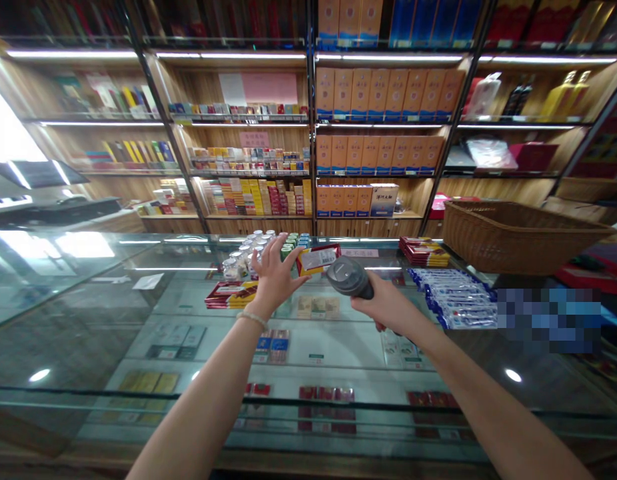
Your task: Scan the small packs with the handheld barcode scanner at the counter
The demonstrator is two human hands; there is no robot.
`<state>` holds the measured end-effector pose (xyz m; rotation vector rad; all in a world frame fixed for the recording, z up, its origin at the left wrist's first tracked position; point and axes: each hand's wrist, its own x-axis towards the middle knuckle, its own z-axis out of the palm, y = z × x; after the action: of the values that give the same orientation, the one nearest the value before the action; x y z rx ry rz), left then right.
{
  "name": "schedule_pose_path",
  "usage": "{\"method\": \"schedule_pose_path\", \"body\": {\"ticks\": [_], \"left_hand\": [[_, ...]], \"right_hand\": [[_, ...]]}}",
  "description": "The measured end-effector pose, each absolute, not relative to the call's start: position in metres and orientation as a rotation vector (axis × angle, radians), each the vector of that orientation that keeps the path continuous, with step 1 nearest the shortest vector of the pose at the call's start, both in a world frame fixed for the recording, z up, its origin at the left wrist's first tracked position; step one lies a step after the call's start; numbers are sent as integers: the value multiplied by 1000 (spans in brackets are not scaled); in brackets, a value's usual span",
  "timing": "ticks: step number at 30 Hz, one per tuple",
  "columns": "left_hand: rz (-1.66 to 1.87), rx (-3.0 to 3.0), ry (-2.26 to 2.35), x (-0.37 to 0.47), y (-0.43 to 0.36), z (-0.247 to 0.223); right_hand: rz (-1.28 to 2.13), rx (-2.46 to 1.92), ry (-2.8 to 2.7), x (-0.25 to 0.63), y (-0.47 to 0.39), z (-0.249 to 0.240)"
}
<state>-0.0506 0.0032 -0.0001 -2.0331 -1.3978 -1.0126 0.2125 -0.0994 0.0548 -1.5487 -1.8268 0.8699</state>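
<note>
My left hand (pixel 277 273) pinches a flat red-and-yellow packet (pixel 318 260) by its left end, thumb below and fingers raised. A pale panel with a barcode on the packet faces me. In my right hand (pixel 388 300) is a dark grey barcode scanner (pixel 347 275), gripped by its handle. The scanner's head is close to the packet's right end, partly overlapping it in view. Under my left hand a stack of similar packets (pixel 228 295) lies on the glass counter (pixel 178 273). White-topped cans (pixel 246 253) stand just behind that hand.
A second packet stack (pixel 423 252) lies further right, beside blue-and-white packs (pixel 456 297). A large wicker basket (pixel 518 233) stands at the right. Boxes and cigarette packs show inside the glass case. Behind, shelves hold orange boxes (pixel 378 157) and many small packs (pixel 263 197).
</note>
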Motion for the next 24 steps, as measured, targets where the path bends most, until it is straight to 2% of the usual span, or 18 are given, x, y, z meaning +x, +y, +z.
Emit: {"method": "schedule_pose_path", "body": {"ticks": [10,15,20,24], "left_hand": [[-967,-2033,-1387,-52,3,0],[-979,-2017,-1378,-53,5,-1],[-992,-2039,-1375,-52,4,-1],[-1003,-2048,-1372,-53,5,-1]], "right_hand": [[817,-1545,-1861,217,-95,52],[522,-1664,-1887,231,-78,45],[77,-1966,-1977,236,-70,43],[-59,-2042,-2061,231,-71,42]]}}
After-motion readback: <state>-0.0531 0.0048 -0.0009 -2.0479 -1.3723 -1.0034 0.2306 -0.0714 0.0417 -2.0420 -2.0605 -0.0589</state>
